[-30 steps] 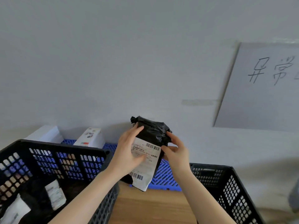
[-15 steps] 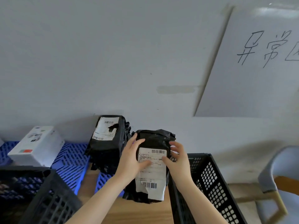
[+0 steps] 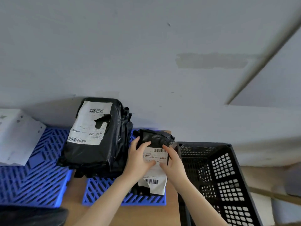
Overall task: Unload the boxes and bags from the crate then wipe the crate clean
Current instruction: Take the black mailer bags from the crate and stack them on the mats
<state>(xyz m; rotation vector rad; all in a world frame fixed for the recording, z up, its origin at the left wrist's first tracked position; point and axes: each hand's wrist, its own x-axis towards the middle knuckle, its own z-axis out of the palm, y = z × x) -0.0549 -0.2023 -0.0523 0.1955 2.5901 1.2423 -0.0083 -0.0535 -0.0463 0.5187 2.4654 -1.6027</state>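
A small black plastic bag (image 3: 155, 138) with a white shipping label sits on a blue slatted pallet (image 3: 104, 191), held between both hands. My left hand (image 3: 138, 159) grips its left side with the thumb across the label. My right hand (image 3: 172, 162) grips its right side. Just left of it lies a bigger black bag (image 3: 96, 136) with a torn white label, resting on a stack of black bags. A black mesh crate (image 3: 228, 181) stands to the right. The rim of another black crate (image 3: 32, 214) shows at the bottom left; its inside is hidden.
A white box (image 3: 17, 137) lies on a second blue pallet (image 3: 32, 181) at the left. The pallets rest on a wooden table (image 3: 130, 216) pushed against a pale wall (image 3: 146, 54). A board (image 3: 276, 75) leans on the wall at the right.
Both hands carried the small black bag from above the left crate rightwards and down onto the blue pallet beside the bigger bag. The view swung right and lower.
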